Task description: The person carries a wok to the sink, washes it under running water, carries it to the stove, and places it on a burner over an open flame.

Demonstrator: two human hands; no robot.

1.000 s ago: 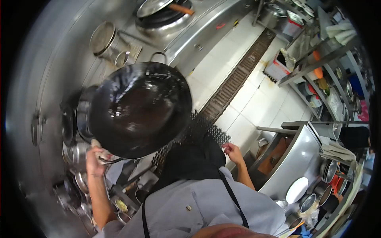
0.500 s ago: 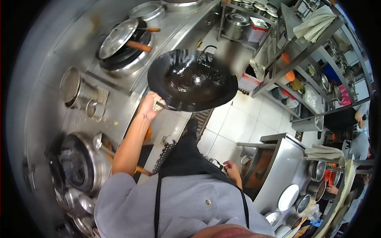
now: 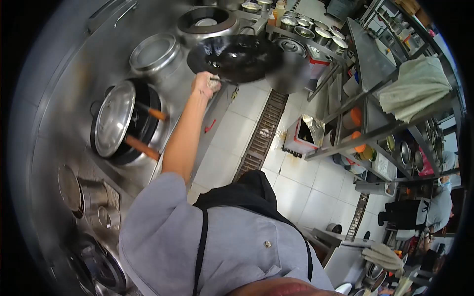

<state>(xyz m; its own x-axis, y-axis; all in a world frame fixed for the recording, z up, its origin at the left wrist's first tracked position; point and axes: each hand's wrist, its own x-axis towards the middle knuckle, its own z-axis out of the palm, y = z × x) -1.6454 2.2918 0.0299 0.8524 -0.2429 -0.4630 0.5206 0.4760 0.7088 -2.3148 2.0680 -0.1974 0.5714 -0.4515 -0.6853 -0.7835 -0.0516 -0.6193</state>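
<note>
My left hand [image 3: 201,85] is closed round the near handle of a large black wok [image 3: 232,61], with a folded cloth [image 3: 214,84] between palm and metal. The wok's dark, glossy inside faces me, and it is held out at arm's length beside the steel stove counter. Just past its far rim is a round burner [image 3: 207,20] with a dark ring. My right hand is out of view.
On the counter at left are a metal lid [image 3: 116,118] over dark wooden-handled pans and a round steel pot [image 3: 154,52]. A floor drain grate [image 3: 261,133], an open tin [image 3: 303,135] and steel shelving [image 3: 368,128] lie to the right. Another person [image 3: 437,209] stands farther right.
My left arm has stretched forward, carrying the wok farther along the counter toward the far burner. The view has shifted forward too. My right hand has left the view.
</note>
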